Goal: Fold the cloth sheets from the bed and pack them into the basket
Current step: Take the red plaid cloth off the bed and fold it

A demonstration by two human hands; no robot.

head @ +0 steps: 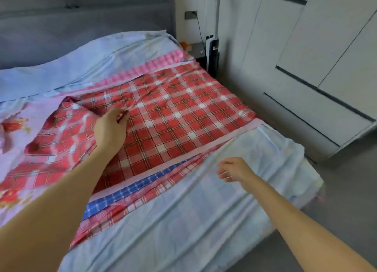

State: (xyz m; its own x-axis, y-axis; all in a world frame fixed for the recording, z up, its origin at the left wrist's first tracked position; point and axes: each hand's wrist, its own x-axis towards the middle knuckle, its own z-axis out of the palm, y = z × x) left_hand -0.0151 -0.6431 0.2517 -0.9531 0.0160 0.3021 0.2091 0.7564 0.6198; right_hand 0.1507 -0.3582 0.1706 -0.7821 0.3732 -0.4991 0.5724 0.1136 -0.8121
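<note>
A red plaid cloth sheet (173, 108) lies spread across the middle of the bed, its left part bunched and folded over. My left hand (111, 128) pinches a fold of this red plaid sheet near its middle. Under it show a pink checked sheet (142, 71), a blue checked sheet (130, 190) and a pale blue sheet (193, 220) that covers the near end of the bed. My right hand (234, 169) hovers over the pale blue sheet with fingers loosely curled, holding nothing. A floral sheet (16, 128) lies at the far left. No basket is in view.
A grey padded headboard (81, 26) stands at the back. Right of the bed, a strip of grey floor (346, 190) runs along white wardrobe doors (306, 57). A small bedside table (195, 49) and a dark upright device (213, 53) stand at the bed's far right corner.
</note>
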